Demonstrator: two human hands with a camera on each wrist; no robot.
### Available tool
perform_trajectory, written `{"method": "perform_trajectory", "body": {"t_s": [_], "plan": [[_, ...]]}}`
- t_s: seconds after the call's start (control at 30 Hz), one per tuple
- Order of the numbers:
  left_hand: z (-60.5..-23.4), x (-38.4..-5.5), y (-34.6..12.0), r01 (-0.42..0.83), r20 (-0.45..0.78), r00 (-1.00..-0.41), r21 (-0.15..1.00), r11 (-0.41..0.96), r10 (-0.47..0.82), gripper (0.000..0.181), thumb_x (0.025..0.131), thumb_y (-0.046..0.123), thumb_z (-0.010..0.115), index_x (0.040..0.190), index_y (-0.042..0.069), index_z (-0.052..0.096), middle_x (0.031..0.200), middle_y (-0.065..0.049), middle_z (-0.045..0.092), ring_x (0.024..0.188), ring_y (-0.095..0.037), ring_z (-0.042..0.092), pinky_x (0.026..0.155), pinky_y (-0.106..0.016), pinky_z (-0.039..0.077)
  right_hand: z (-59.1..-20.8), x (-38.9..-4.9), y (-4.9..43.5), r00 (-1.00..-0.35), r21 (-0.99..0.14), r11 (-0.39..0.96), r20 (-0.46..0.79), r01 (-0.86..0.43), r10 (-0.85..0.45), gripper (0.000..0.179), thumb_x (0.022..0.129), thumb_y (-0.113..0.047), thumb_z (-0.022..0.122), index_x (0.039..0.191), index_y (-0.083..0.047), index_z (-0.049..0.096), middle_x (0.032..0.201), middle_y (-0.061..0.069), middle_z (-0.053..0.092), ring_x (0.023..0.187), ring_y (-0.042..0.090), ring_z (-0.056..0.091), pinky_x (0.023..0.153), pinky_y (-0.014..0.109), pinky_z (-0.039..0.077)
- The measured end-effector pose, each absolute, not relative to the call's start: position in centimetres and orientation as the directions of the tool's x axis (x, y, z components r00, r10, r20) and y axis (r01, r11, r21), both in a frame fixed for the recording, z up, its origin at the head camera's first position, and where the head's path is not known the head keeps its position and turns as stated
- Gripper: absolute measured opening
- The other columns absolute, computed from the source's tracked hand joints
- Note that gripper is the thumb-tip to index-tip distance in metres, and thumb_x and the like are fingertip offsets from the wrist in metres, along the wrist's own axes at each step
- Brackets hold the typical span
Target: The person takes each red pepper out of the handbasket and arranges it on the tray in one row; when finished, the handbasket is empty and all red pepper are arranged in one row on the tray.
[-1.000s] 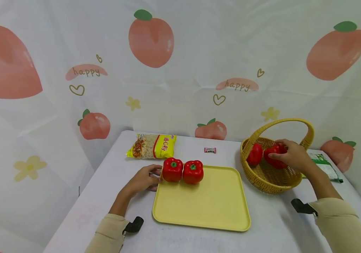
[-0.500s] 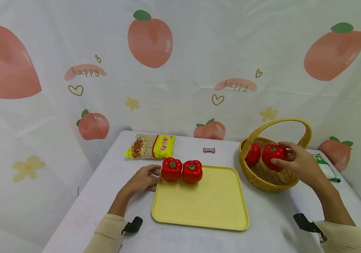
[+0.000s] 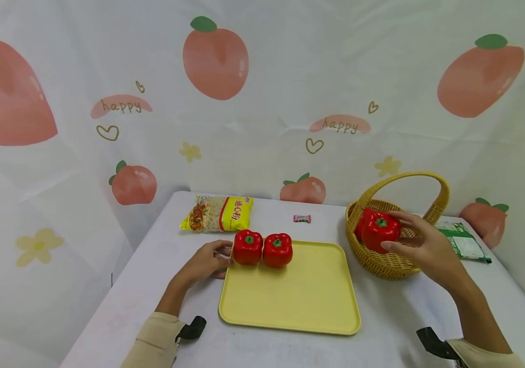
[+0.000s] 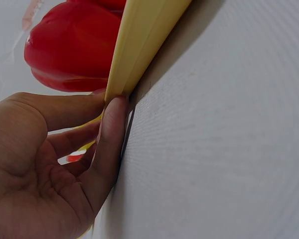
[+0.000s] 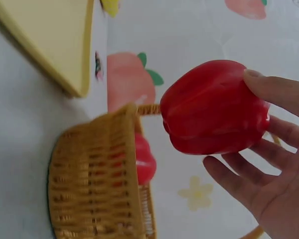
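Observation:
My right hand holds a red bell pepper by its sides, thumb and fingers spread around it. In the right wrist view this pepper is raised above the wicker basket. Another red bell pepper lies inside the basket, partly hidden by its wall. At the left, my left hand pinches the rim of a yellow tray; the left wrist view shows the tray edge between thumb and finger. Two red bell peppers stand side by side in the tray's far left corner.
The basket's tall arched handle rises behind the right hand. A green-and-white packet lies right of the basket. Toward the back are a yellow pasta bag and a small pink wrapped candy. A patterned curtain hangs behind the table.
The right hand has lifted the bell pepper up from the basket's bottom and shifted it left, now in front of the other pepper there. The left hand stays at the tray's rim.

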State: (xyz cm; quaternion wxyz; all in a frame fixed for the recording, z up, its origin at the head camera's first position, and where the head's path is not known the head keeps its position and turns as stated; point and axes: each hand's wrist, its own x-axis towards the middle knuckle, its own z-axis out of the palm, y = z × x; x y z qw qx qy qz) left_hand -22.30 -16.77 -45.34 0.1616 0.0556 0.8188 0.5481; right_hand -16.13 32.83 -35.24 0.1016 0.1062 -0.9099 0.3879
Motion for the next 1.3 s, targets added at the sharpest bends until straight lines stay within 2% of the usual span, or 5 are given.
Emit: {"method": "perform_trajectory", "body": {"t_s": [0.13,0.33,0.6,0.77,1.3], "plan": [[-45.3,-22.3,-16.7,-0.092,-0.208,-0.942,0.914,0.395,0.262,0.057,0.095,0.007,0.072,0.149,-0.002,0.054,0.127,-0.017,0.062,0.100,-0.022,0.068,0.073,-0.036,0.067,-35.3,-16.0,31.6,-0.945,-0.686,0.656,0.293,-0.313,-0.144,0.068,0.096,-0.019,0.080,0.157,-0.015,0.050,0.150,0.022,0.053,0.117,0.045,0.065,0.079,0.014,0.058],[-45.3,-22.3,-16.7,-0.096,-0.211,-0.944,0.911,0.402,0.252,0.056,0.095,0.008,0.072,0.148,0.000,0.056,0.127,-0.017,0.063,0.101,-0.022,0.069,0.073,-0.034,0.067,-35.8,-16.5,29.7,-0.911,-0.654,0.640,0.351,-0.403,-0.216,0.067,0.092,-0.015,0.083,0.153,-0.016,0.055,0.147,0.013,0.058,0.113,0.012,0.064,0.086,0.011,0.056],[-45.3,-22.2,-16.8,-0.073,-0.194,-0.943,0.912,0.403,0.269,0.058,0.094,0.007,0.072,0.149,-0.002,0.054,0.128,-0.018,0.063,0.099,-0.021,0.069,0.074,-0.037,0.067,-36.0,-17.7,27.0,-0.903,-0.684,0.591,0.331,-0.429,-0.272,0.068,0.089,-0.015,0.086,0.150,-0.011,0.056,0.144,0.017,0.058,0.118,0.039,0.065,0.090,0.020,0.059],[-45.2,-22.2,-16.7,-0.077,-0.196,-0.943,0.915,0.395,0.270,0.058,0.094,0.007,0.072,0.149,-0.002,0.054,0.127,-0.017,0.062,0.098,-0.021,0.068,0.074,-0.037,0.067,-36.3,-18.5,25.4,-0.913,-0.731,0.551,0.285,-0.403,-0.291,0.066,0.091,-0.017,0.085,0.150,-0.010,0.056,0.145,0.017,0.058,0.118,0.041,0.068,0.092,0.028,0.062],[-45.4,-22.4,-16.7,-0.108,-0.219,-0.946,0.908,0.405,0.239,0.057,0.094,0.007,0.072,0.148,0.001,0.056,0.127,-0.016,0.063,0.099,-0.021,0.068,0.074,-0.034,0.067,-38.0,-19.6,22.3,-0.919,-0.865,0.394,0.171,-0.312,-0.355,0.068,0.093,-0.018,0.082,0.154,-0.010,0.053,0.149,0.018,0.055,0.122,0.040,0.068,0.093,0.034,0.064]]}}
